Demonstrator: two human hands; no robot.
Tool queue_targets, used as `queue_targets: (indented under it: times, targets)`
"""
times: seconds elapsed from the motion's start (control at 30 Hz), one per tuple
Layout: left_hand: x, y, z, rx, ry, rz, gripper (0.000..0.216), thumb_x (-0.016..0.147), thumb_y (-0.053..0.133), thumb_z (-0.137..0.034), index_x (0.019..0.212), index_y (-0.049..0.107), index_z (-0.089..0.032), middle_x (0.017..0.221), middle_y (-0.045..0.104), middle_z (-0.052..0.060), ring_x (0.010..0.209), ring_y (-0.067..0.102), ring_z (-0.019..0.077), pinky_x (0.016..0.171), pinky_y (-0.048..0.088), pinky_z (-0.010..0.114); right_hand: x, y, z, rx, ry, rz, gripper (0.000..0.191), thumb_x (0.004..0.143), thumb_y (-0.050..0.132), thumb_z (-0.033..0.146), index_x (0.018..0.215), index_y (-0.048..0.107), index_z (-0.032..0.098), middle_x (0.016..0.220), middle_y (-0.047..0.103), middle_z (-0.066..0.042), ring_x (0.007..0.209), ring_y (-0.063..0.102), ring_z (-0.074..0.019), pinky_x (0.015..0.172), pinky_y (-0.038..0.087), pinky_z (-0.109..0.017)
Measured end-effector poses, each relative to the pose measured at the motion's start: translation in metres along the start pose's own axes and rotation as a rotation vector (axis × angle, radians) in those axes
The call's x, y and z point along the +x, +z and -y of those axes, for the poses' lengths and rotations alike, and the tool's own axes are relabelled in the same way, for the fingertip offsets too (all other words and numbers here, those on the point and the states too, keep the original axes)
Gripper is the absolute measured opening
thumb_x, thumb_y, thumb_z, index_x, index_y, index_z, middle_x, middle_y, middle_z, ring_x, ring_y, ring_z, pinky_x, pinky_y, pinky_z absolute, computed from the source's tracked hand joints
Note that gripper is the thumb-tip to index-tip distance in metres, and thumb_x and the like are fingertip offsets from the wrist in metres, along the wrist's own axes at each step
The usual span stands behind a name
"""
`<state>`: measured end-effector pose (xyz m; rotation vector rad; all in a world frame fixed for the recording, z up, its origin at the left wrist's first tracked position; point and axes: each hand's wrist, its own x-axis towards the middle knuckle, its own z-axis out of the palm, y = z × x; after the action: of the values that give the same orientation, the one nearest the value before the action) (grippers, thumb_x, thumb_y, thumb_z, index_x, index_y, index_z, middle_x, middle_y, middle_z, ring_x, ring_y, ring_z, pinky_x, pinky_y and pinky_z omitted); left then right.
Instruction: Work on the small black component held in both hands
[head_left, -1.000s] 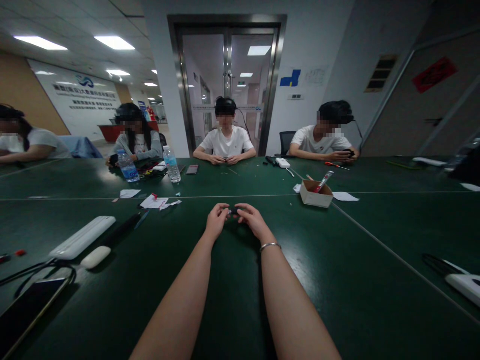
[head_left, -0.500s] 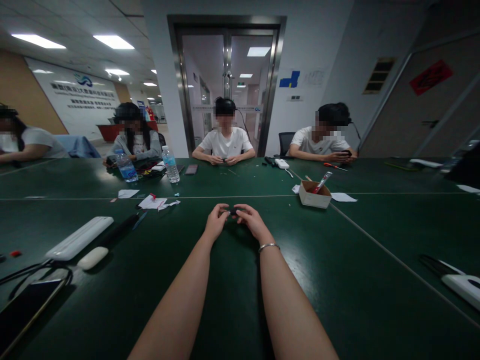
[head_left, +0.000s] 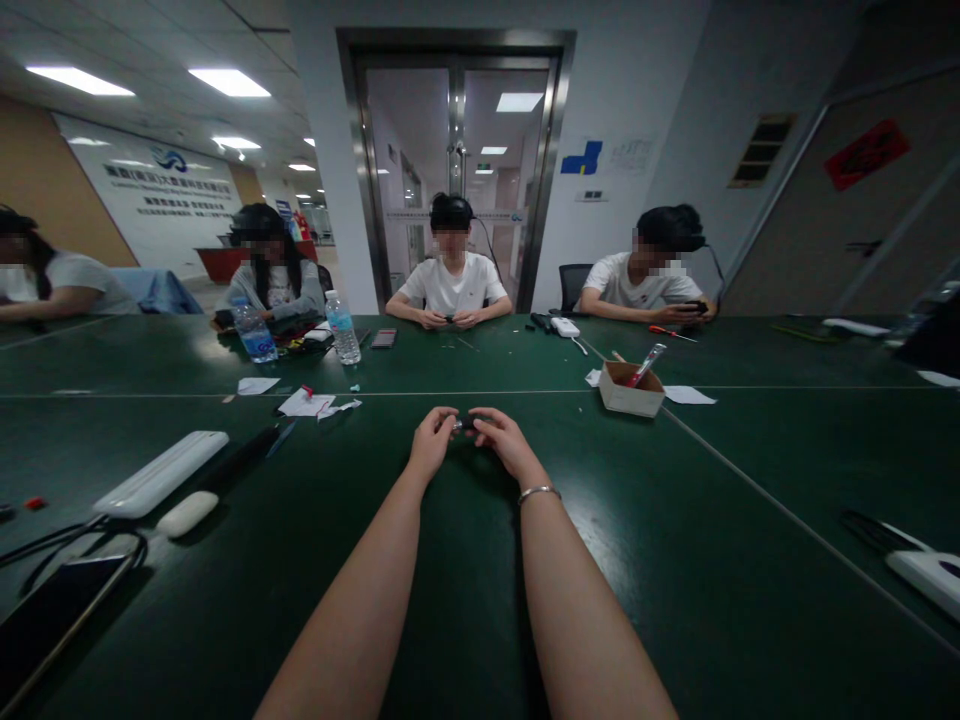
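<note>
Small dark piece (head_left: 469,422) out in front, over the bench (head_left: 465,600), on the near side of the pale seam, between the two hands. One end shows silvery (head_left: 457,426), probably metal; the rest dark and dull, perhaps plastic. Too small here to name the part.

Left hand (head_left: 432,440): fingers curled, thumb and fingertips nearly closed, seemingly pinching the silvery end. Right hand (head_left: 504,438), bracelet (head_left: 540,493) at the wrist: curled likewise, thumb and fingertips closed on the dark end. Whether fingers or piece touch the bench, cannot tell.

Handling, by judgement: light, almost no weight to either hand. Stiff; no bend or sag visible between the two grips. Dark body likely the surer hold, pads set opposite each other around its middle. Bright end likely smoother, quicker to slip (worse with damp fingertips), so a light, square pinch there. Fragility hard to read at this size; any thin part at the silvery end would be the weak spot, best not pressed sideways.

Nearby: open box (head_left: 631,400) beyond the right hand, paper scraps (head_left: 306,403) beyond the left, both well apart from the piece.
</note>
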<state>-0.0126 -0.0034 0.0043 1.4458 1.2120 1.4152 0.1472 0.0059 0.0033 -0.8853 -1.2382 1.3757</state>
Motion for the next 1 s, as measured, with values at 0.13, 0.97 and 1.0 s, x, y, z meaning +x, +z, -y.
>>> queue_targets:
  times: [0.13, 0.97, 1.0]
  targets:
    - [-0.002, -0.001, -0.002, 0.035, 0.004, 0.008, 0.025, 0.077, 0.058, -0.026, 0.100, 0.063, -0.019, 0.087, 0.064, 0.003, 0.071, 0.059, 0.0134, 0.064, 0.047, 0.024, 0.001, -0.001, -0.001, 0.004, -0.001, 0.000, 0.036, 0.065, 0.075, 0.033, 0.098, 0.069, 0.021, 0.070, 0.070, -0.002, 0.059, 0.060, -0.0128, 0.059, 0.045, -0.025]
    - [0.002, -0.001, 0.011, 0.039, 0.030, 0.029, 0.026, 0.084, 0.053, -0.037, 0.095, 0.066, -0.018, 0.083, 0.066, 0.004, 0.073, 0.060, 0.0143, 0.062, 0.046, 0.024, 0.000, 0.000, 0.000, 0.028, 0.008, -0.007, 0.036, 0.064, 0.075, 0.033, 0.097, 0.068, 0.020, 0.070, 0.070, -0.001, 0.058, 0.059, -0.0124, 0.059, 0.044, -0.026]
    - [0.002, -0.001, 0.010, 0.043, 0.019, 0.031, 0.026, 0.085, 0.052, -0.038, 0.095, 0.066, -0.018, 0.082, 0.065, 0.004, 0.072, 0.059, 0.0142, 0.061, 0.046, 0.024, 0.000, 0.000, 0.000, 0.026, 0.007, -0.007, 0.036, 0.064, 0.075, 0.033, 0.097, 0.068, 0.020, 0.070, 0.069, -0.001, 0.057, 0.058, -0.0122, 0.059, 0.044, -0.026]
